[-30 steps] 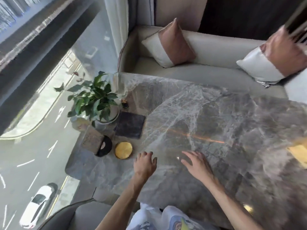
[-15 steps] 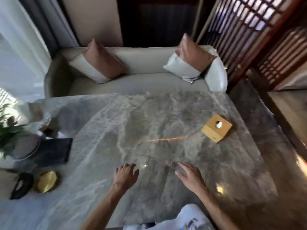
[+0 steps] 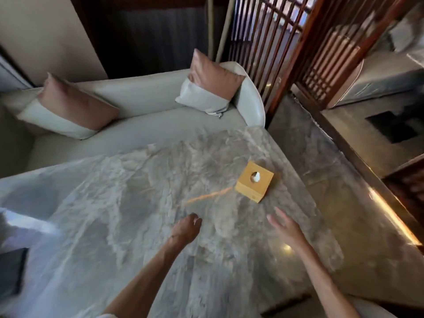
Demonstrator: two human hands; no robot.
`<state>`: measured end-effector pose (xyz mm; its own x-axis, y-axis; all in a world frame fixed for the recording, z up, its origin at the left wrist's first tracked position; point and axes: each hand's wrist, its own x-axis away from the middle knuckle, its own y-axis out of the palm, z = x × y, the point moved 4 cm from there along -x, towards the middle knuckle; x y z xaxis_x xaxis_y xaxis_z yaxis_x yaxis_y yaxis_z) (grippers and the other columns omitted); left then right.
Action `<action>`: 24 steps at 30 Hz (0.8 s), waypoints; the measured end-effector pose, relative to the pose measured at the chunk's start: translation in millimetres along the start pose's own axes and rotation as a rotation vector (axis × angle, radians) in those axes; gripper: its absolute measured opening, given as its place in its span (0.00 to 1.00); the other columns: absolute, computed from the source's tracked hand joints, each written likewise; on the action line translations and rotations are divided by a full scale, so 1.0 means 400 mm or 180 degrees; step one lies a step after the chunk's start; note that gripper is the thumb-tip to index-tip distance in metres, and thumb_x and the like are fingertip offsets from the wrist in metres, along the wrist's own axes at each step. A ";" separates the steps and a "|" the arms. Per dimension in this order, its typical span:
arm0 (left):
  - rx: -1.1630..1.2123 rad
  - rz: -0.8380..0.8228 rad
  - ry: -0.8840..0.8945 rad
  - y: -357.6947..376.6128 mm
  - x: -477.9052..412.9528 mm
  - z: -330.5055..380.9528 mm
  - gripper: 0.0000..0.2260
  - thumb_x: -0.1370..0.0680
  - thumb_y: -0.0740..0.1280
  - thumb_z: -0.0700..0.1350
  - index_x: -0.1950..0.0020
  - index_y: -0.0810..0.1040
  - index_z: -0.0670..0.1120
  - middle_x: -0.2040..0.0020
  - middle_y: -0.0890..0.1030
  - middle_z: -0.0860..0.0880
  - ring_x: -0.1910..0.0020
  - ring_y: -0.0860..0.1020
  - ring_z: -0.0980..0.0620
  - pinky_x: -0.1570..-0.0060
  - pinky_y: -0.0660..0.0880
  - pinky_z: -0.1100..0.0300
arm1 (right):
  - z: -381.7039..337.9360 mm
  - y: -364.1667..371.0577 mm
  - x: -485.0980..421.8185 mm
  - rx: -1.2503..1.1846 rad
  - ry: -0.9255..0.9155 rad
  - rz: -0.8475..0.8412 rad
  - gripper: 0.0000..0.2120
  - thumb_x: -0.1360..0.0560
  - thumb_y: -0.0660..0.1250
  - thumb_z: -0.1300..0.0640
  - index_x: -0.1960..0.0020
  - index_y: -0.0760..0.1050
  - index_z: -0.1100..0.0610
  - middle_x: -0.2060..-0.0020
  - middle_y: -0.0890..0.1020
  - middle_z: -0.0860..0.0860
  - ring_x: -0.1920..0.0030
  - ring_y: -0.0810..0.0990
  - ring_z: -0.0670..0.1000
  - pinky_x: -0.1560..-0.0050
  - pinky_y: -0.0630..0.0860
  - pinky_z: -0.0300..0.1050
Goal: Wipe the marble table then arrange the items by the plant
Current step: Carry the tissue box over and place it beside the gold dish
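Both my left hand (image 3: 185, 228), fingers loosely curled, and my right hand (image 3: 284, 228), fingers spread, hover empty over the marble table (image 3: 128, 203), nothing wiped yet, the wooden tissue box (image 3: 254, 181) just ahead, untouched.

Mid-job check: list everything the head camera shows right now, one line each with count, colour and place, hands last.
marble table: one, grey with white veins, fills the middle of the view.
wooden tissue box: one, yellow-tan with white tissue in its top hole, on the table's far right part.
dark flat item: one, black, at the table's left edge, partly cut off.
sofa: one, pale grey, behind the table.
cushions: two, pink and grey, one at each end of the sofa.
lattice screen: one, dark red-brown wood, upper right.
left hand: bare, holds nothing, over the table's middle.
right hand: bare, fingers spread, holds nothing, just short of the box.
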<state>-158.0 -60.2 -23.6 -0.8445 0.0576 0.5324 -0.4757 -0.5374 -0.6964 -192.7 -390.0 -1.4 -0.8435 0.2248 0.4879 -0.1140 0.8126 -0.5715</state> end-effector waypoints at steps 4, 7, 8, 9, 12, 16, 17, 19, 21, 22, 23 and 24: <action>0.0598 -0.0016 -0.0272 0.055 -0.196 0.161 0.16 0.20 0.60 0.47 0.34 0.72 0.41 0.43 0.81 0.37 0.43 0.78 0.37 0.44 0.74 0.50 | -0.048 -0.105 -0.255 -0.0151 -0.0074 0.0014 0.32 0.24 0.66 0.43 0.24 0.61 0.50 0.26 0.68 0.52 0.27 0.67 0.52 0.28 0.62 0.47; 0.1104 -0.0110 -0.0536 0.096 -0.299 0.280 0.19 0.20 0.61 0.46 0.31 0.67 0.39 0.40 0.79 0.36 0.41 0.77 0.37 0.41 0.73 0.51 | -0.060 -0.131 -0.430 -0.0157 0.0048 -0.0147 0.33 0.23 0.65 0.43 0.23 0.59 0.51 0.25 0.66 0.53 0.26 0.66 0.53 0.28 0.61 0.49; 0.1370 -0.0099 -0.0646 0.107 -0.320 0.316 0.21 0.20 0.62 0.46 0.29 0.65 0.39 0.37 0.78 0.37 0.39 0.76 0.39 0.39 0.72 0.51 | -0.063 -0.131 -0.475 -0.0240 0.0084 -0.0243 0.33 0.23 0.65 0.44 0.23 0.58 0.52 0.25 0.65 0.53 0.26 0.65 0.54 0.28 0.61 0.49; 0.1642 -0.0101 -0.0757 0.118 -0.337 0.346 0.24 0.20 0.62 0.48 0.28 0.63 0.40 0.35 0.75 0.39 0.37 0.75 0.40 0.37 0.70 0.51 | -0.063 -0.131 -0.513 -0.0324 0.0132 -0.0327 0.32 0.23 0.64 0.44 0.23 0.58 0.53 0.25 0.65 0.53 0.26 0.64 0.54 0.28 0.61 0.49; 0.2400 -0.0186 -0.1038 0.157 -0.372 0.406 0.31 0.22 0.63 0.53 0.23 0.54 0.46 0.28 0.67 0.41 0.31 0.69 0.40 0.31 0.67 0.46 | -0.051 -0.119 -0.584 -0.0323 0.0270 -0.0585 0.30 0.22 0.64 0.44 0.24 0.62 0.54 0.26 0.67 0.53 0.26 0.65 0.54 0.28 0.62 0.49; 0.3474 -0.0391 -0.1411 0.199 -0.374 0.457 0.33 0.20 0.63 0.48 0.22 0.46 0.54 0.26 0.63 0.44 0.33 0.68 0.43 0.36 0.69 0.45 | -0.031 -0.080 -0.593 -0.0951 0.0705 -0.0958 0.27 0.21 0.65 0.48 0.25 0.62 0.51 0.30 0.68 0.48 0.28 0.67 0.54 0.31 0.67 0.61; 0.3684 -0.0440 -0.1426 0.209 -0.371 0.467 0.33 0.20 0.62 0.46 0.22 0.46 0.55 0.26 0.63 0.44 0.32 0.67 0.44 0.35 0.68 0.42 | -0.024 -0.070 -0.589 -0.1194 0.0813 -0.1000 0.26 0.21 0.65 0.49 0.26 0.63 0.50 0.31 0.69 0.49 0.29 0.68 0.55 0.35 0.71 0.62; 0.3937 -0.0454 -0.1460 0.227 -0.370 0.474 0.32 0.20 0.62 0.42 0.23 0.49 0.57 0.27 0.65 0.44 0.34 0.68 0.45 0.37 0.68 0.42 | -0.015 -0.054 -0.580 -0.1464 0.0882 -0.1001 0.23 0.22 0.66 0.51 0.28 0.65 0.50 0.30 0.70 0.53 0.32 0.71 0.57 0.44 0.77 0.59; 0.4061 -0.0323 -0.1590 0.229 -0.372 0.465 0.29 0.23 0.62 0.38 0.26 0.58 0.59 0.31 0.69 0.44 0.41 0.71 0.46 0.44 0.71 0.46 | -0.018 -0.039 -0.570 -0.1546 0.0833 -0.0905 0.19 0.21 0.66 0.52 0.32 0.67 0.50 0.32 0.72 0.56 0.36 0.74 0.57 0.51 0.79 0.55; 0.4074 -0.0274 -0.1654 0.225 -0.367 0.458 0.28 0.25 0.62 0.37 0.29 0.61 0.58 0.33 0.71 0.44 0.44 0.72 0.47 0.48 0.72 0.47 | -0.029 -0.029 -0.554 -0.1552 0.0830 -0.0868 0.19 0.21 0.65 0.53 0.31 0.67 0.50 0.33 0.72 0.57 0.37 0.75 0.57 0.52 0.79 0.54; 0.4071 -0.0212 -0.1698 0.219 -0.357 0.446 0.27 0.26 0.61 0.35 0.31 0.63 0.57 0.36 0.73 0.44 0.47 0.73 0.47 0.51 0.73 0.48 | -0.041 -0.012 -0.533 -0.1572 0.0814 -0.0858 0.20 0.21 0.65 0.54 0.31 0.67 0.51 0.34 0.72 0.57 0.38 0.76 0.57 0.52 0.80 0.53; 0.4072 -0.0137 -0.1733 0.206 -0.338 0.427 0.26 0.26 0.60 0.34 0.33 0.63 0.56 0.40 0.73 0.44 0.50 0.74 0.47 0.53 0.74 0.49 | -0.058 0.008 -0.506 -0.1571 0.0784 -0.0847 0.20 0.21 0.65 0.54 0.30 0.67 0.52 0.35 0.73 0.57 0.38 0.76 0.57 0.51 0.80 0.54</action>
<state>-40.8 -256.0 -70.6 -0.4936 -0.0789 0.8661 0.3040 -0.9487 0.0869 -10.3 -420.4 -86.5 -0.6666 0.0498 0.7438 0.0022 0.9979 -0.0648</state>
